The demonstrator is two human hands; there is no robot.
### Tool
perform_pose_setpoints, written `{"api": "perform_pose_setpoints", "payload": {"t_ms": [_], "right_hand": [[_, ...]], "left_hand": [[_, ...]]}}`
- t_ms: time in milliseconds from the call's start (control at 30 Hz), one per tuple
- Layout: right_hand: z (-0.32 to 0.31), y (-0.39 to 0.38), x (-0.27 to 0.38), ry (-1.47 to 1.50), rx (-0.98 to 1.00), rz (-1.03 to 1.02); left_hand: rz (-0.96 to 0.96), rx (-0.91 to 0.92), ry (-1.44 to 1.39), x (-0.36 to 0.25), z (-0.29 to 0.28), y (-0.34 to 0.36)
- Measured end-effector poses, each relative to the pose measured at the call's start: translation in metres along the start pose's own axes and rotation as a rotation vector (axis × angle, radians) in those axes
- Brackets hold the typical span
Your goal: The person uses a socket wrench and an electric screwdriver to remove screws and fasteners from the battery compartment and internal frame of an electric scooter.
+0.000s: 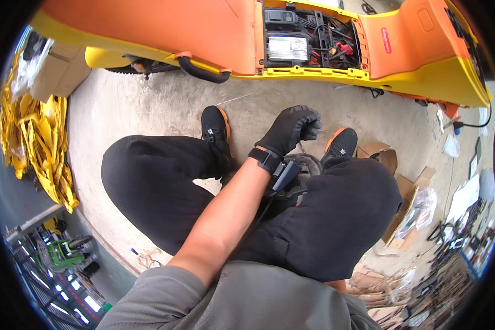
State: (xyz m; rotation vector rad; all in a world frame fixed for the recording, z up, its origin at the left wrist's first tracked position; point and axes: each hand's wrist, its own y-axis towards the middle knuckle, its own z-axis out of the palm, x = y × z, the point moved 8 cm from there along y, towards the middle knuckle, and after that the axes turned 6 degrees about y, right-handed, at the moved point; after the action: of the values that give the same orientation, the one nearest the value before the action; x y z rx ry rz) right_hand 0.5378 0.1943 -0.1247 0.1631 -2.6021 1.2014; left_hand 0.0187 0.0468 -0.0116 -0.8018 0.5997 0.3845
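Observation:
My left hand, in a black glove, reaches across between my knees. Its fingers are curled in, and whatever they may hold is hidden. On that wrist sits a black strap with a box-shaped device. Just below the hand, partly covered by the forearm and my right thigh, lies a rounded black part whose kind I cannot make out. My right hand does not show; only a bit of skin appears under my right thigh. Beyond my feet stands a yellow and orange vehicle body with an open compartment.
Inside the compartment are a silver finned box, a black box and red and black wires. A black curved handle juts from the body. Yellow wrapping lies left; cardboard and plastic bags lie right.

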Motion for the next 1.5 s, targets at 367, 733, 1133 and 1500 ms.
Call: {"api": "perform_pose_setpoints", "payload": {"t_ms": [367, 733, 1133, 1500], "right_hand": [[-0.058, -0.025, 0.050, 0.345, -0.153, -0.107], [-0.210, -0.071, 0.353, 0.149, -0.027, -0.808], [-0.133, -0.153, 0.614, 0.038, 0.591, -0.972], [-0.050, -0.135, 0.594, -0.014, 0.754, -0.640]], "left_hand": [[0.155, 0.016, -0.210, -0.031, -0.008, -0.004], [0.204, 0.089, -0.420, -0.022, -0.013, 0.010], [0.344, 0.085, -0.680, -0.047, -0.041, 0.006], [0.516, 0.153, -0.705, -0.069, -0.061, 0.000]]}}
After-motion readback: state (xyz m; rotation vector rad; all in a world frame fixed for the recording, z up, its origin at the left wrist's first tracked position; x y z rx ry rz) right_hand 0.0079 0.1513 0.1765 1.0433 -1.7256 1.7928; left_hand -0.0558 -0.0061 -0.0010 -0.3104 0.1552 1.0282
